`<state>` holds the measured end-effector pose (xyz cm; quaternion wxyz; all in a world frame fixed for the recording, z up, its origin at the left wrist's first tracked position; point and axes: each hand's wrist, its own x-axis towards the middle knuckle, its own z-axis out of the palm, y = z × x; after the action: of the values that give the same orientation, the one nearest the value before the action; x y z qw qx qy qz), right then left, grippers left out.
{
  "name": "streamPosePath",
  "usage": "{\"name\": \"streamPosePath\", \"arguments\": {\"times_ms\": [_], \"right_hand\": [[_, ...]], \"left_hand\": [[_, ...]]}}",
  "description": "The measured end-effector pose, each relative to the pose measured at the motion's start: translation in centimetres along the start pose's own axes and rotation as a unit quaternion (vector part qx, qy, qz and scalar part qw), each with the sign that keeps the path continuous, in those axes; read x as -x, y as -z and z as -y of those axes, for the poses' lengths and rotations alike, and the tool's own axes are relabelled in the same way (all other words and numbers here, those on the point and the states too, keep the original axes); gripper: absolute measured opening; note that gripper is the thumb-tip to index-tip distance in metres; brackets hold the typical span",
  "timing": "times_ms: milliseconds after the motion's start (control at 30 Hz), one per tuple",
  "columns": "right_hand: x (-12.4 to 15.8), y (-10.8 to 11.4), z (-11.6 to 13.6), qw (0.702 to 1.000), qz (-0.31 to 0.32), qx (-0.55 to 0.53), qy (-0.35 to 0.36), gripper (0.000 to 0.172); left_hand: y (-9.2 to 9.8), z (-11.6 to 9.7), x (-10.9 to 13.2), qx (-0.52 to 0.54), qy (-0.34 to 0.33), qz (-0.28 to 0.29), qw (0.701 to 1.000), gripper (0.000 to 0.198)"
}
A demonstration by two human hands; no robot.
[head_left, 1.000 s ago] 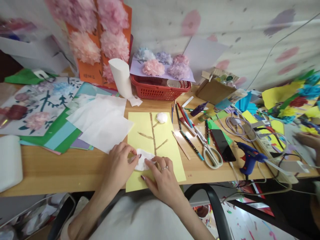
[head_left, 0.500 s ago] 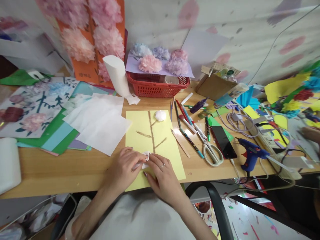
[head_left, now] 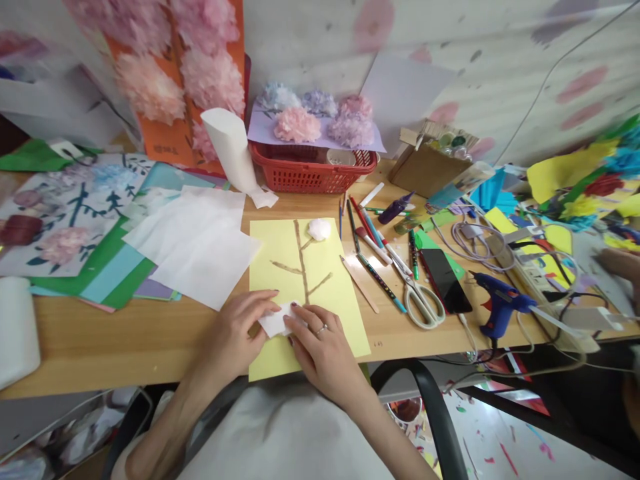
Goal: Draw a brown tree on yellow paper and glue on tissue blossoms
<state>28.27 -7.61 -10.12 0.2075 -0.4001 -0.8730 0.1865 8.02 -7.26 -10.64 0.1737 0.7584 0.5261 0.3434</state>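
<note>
Each grip, left hand (head_left: pixel 231 331) and right hand (head_left: pixel 321 343), is pinched nearly closed on small white paper (head_left: pixel 273 324), its right end hidden

Paper piece (head_left: pixel 274 324) white; sheet (head_left: pixel 345 317) pale yellow, brown branch lines (head_left: pixel 303 265); puff (head_left: pixel 319 230) white; tabletop (head_left: pixel 125 347) tan wood grain; basket (head_left: pixel 311 179) red, punched grid; glue gun (head_left: pixel 501 305) blue, phone screen (head_left: pixel 445 280) black, scissor handles (head_left: pixel 413 287) cream; speckled dark pen (head_left: pixel 379 280), teal end (head_left: pixel 402 307); card (head_left: pixel 260 130) lilac, flowers (head_left: pixel 297 125) pink/lilac/pale blue; board (head_left: pixel 167 143) orange, pompoms (head_left: pixel 213 77) pink; wall (head_left: pixel 310 37) off-white, pink and grey blotches (head_left: pixel 373 27)
</note>
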Motion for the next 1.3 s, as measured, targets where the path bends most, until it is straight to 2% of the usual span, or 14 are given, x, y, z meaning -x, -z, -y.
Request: {"name": "streamPosePath", "arguments": {"times_ms": [133,233,367,500,633,700,833,933,1100,1233,1300], "right_hand": [[0.1,-0.1,0.2,1.0,-0.01,0.021,0.008,0.036],[0.2,-0.1,0.4,0.999,-0.006,0.033,0.009,0.037],[0.4,-0.2,0.4,0.999,-0.009,0.046,0.016,0.039],[0.3,-0.1,0.3,0.998,-0.001,0.042,0.052,0.039],[0.0,-0.1,0.4,0.998,0.013,0.016,0.054,0.037],[0.0,-0.1,0.4,0.998,0.009,0.016,0.052,0.039],[0.1,-0.2,0.5,0.999,0.007,0.018,0.05,0.04],[0.1,-0.1,0.4,0.999,0.012,0.016,0.048,0.04],[0.2,-0.4,0.3,1.0,-0.006,0.009,0.018,0.023],[0.4,-0.7,0.2,0.998,-0.052,-0.036,-0.014,0.017],[0.4,-0.8,0.2,0.996,-0.063,-0.05,-0.033,0.023]], "left_hand": [[0.1,0.3,0.0,-0.019,0.093,-0.045,0.994,0.019],[0.1,0.1,-0.4,-0.017,0.149,-0.051,0.987,0.017],[0.4,-0.4,-1.0,-0.019,0.186,-0.035,0.982,0.01],[0.6,-1.0,-1.5,0.059,0.211,-0.019,0.975,0.01],[0.1,-1.4,-1.6,0.191,0.257,-0.024,0.947,0.018],[-0.3,-1.5,-1.3,0.223,0.267,-0.032,0.937,0.022],[-1.0,-1.6,-0.2,0.209,0.212,-0.045,0.954,0.026],[-1.1,-2.0,0.5,0.133,0.14,-0.047,0.98,0.02],[-1.0,-2.7,1.1,0.047,0.029,-0.03,0.998,0.02],[-1.2,-2.6,1.4,0.035,0.017,-0.006,0.999,0.029],[-1.3,-2.4,1.5,0.04,0.023,0.014,0.999,0.034]]}}
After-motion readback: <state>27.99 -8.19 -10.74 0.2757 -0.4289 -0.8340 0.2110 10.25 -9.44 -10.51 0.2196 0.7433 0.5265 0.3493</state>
